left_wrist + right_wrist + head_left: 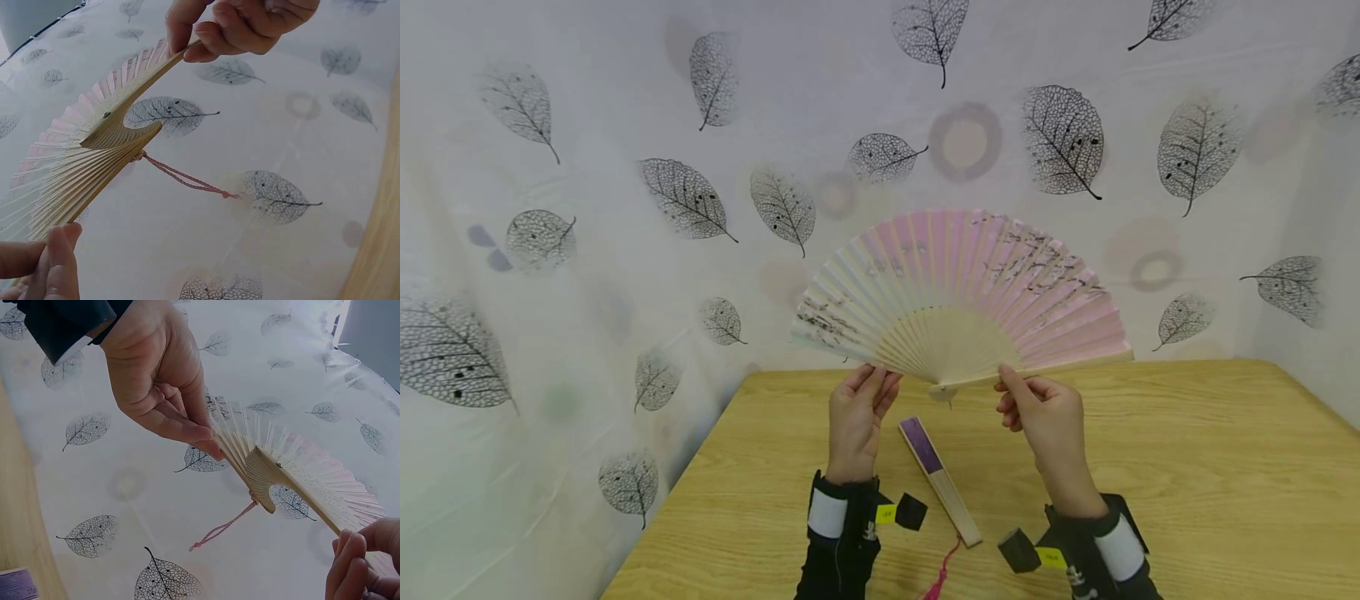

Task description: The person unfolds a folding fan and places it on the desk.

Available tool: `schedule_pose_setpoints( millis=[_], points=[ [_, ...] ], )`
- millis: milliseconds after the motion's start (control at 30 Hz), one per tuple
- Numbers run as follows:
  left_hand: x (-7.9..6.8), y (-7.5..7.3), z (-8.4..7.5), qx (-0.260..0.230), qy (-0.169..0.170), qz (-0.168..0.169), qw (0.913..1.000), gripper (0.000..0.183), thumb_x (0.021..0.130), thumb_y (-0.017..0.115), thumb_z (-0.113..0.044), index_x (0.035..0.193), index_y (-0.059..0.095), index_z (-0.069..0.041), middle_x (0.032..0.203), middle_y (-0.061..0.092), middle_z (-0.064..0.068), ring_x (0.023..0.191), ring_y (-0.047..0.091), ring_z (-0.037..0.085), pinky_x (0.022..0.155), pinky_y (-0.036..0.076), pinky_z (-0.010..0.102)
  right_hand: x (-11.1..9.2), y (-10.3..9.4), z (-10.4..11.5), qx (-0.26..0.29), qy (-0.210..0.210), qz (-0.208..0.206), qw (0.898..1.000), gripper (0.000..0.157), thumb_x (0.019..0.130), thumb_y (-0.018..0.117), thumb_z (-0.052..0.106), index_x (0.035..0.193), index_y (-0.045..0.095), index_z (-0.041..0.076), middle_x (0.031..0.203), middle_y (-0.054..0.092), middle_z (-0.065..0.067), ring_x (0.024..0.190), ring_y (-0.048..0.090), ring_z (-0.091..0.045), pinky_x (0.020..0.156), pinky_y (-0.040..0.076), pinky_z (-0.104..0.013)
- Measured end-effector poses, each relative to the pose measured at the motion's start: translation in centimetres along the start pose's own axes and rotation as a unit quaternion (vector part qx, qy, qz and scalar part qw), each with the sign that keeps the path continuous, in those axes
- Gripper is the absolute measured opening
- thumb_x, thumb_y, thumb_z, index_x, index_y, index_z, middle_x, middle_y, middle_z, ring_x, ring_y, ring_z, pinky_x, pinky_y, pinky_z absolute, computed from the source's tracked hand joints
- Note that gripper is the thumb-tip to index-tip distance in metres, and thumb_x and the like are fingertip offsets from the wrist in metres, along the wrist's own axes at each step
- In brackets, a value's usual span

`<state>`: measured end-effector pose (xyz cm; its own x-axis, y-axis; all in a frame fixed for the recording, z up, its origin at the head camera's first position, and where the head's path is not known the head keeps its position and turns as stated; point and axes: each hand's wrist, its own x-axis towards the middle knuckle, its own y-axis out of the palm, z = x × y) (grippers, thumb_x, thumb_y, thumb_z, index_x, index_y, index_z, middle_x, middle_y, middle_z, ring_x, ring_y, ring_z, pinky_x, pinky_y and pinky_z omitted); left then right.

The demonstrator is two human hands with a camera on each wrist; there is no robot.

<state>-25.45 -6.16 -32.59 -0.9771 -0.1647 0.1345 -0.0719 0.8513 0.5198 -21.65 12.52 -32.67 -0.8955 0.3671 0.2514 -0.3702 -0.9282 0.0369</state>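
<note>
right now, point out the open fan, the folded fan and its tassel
Open fan [961,279], head view: on its pink pleats.
Folded fan [944,490], head view: bare wood below the purple.
Tassel [935,589], head view: pink strands.

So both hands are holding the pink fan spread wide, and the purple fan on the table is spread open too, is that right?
Not quite: the purple fan on the table is folded closed, as the head view shows. The left hand and right hand do hold the pink fan spread wide.
</note>
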Motion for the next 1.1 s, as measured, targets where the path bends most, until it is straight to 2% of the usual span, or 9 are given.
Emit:
schedule_pose_setpoints(
  millis=[333, 433, 567, 667, 733, 833, 1033, 1100],
  points=[
    [0.1, 0.9, 0.4, -0.021, -0.007, 0.013, 0.9997, 0.025, 0.084, 0.057, -0.008, 0.104, 0.055, 0.008, 0.081, 0.068, 0.003, 0.080, 0.063, 0.014, 0.066, 0.053, 0.019, 0.5, -1.0, 0.4, 0.034, 0.031, -0.006, 0.999, 0.031, 0.079, 0.063, 0.037, 0.070, 0.064, 0.007, 0.052, 0.056, 0.006, 0.045, 0.050, -0.011, 0.042, 0.046, -0.018],
    [-0.1, 1.2, 0.5, -0.027, -0.025, 0.012, 0.9993, 0.025, 0.083, 0.058, -0.008, 0.104, 0.057, 0.007, 0.083, 0.069, 0.003, 0.081, 0.063, 0.015, 0.066, 0.054, 0.019, 0.7, -1.6, 0.4, 0.033, 0.038, -0.005, 0.999, 0.030, 0.078, 0.063, 0.038, 0.070, 0.065, 0.008, 0.052, 0.056, 0.006, 0.047, 0.050, -0.011, 0.043, 0.046, -0.018],
    [-0.5, 2.1, 1.7, -0.035, -0.061, 0.014, 0.9974, 0.013, 0.083, 0.058, -0.008, 0.091, 0.059, 0.002, 0.079, 0.069, 0.002, 0.078, 0.064, 0.014, 0.065, 0.054, 0.019, 1.4, -3.5, 0.6, 0.023, 0.052, -0.001, 0.998, 0.027, 0.076, 0.066, 0.038, 0.067, 0.065, 0.012, 0.054, 0.056, 0.007, 0.048, 0.051, -0.010, 0.045, 0.047, -0.018],
    [-0.7, 3.4, 3.4, -0.045, -0.094, 0.020, 0.9943, 0.005, 0.083, 0.058, -0.007, 0.085, 0.057, -0.002, 0.076, 0.068, 0.001, 0.077, 0.063, 0.013, 0.064, 0.053, 0.018, 2.5, -6.1, -0.3, 0.020, 0.046, -0.007, 0.999, 0.028, 0.076, 0.066, 0.037, 0.068, 0.066, 0.010, 0.054, 0.058, 0.006, 0.048, 0.052, -0.010, 0.044, 0.047, -0.018],
    [-0.8, 4.5, 4.7, -0.046, -0.123, 0.023, 0.9910, 0.007, 0.084, 0.057, -0.007, 0.088, 0.057, -0.002, 0.077, 0.069, 0.002, 0.077, 0.063, 0.012, 0.064, 0.053, 0.017, 3.2, -8.1, -0.9, -0.009, 0.049, -0.023, 0.998, 0.031, 0.076, 0.065, 0.039, 0.070, 0.067, 0.009, 0.055, 0.058, 0.007, 0.050, 0.052, -0.011, 0.044, 0.047, -0.019],
    [-1.1, 6.5, 7.2, -0.031, -0.160, 0.025, 0.9863, 0.015, 0.084, 0.056, -0.007, 0.096, 0.058, 0.002, 0.081, 0.069, 0.004, 0.079, 0.063, 0.012, 0.066, 0.052, 0.017, 4.2, -11.5, -2.0, -0.043, 0.068, -0.039, 0.996, 0.028, 0.077, 0.064, 0.042, 0.069, 0.068, 0.015, 0.055, 0.059, 0.010, 0.051, 0.053, -0.009, 0.044, 0.046, -0.018],
    [-2.4, 10.3, 12.9, 0.018, -0.214, 0.002, 0.9766, 0.017, 0.082, 0.057, -0.002, 0.095, 0.062, 0.008, 0.085, 0.068, 0.013, 0.077, 0.063, 0.016, 0.071, 0.054, 0.025, 4.8, -18.6, -4.3, -0.073, 0.181, -0.037, 0.980, 0.024, 0.077, 0.061, 0.045, 0.060, 0.064, 0.029, 0.056, 0.057, 0.015, 0.053, 0.052, -0.003, 0.045, 0.045, -0.016],
    [-3.0, 11.2, 14.8, 0.015, -0.230, 0.000, 0.9731, 0.017, 0.081, 0.056, 0.001, 0.095, 0.061, 0.010, 0.087, 0.067, 0.016, 0.080, 0.063, 0.019, 0.075, 0.054, 0.028, 4.8, -20.4, -5.5, -0.092, 0.211, -0.039, 0.972, 0.026, 0.079, 0.059, 0.046, 0.059, 0.063, 0.030, 0.056, 0.058, 0.016, 0.053, 0.052, -0.003, 0.046, 0.044, -0.017]
  ],
)
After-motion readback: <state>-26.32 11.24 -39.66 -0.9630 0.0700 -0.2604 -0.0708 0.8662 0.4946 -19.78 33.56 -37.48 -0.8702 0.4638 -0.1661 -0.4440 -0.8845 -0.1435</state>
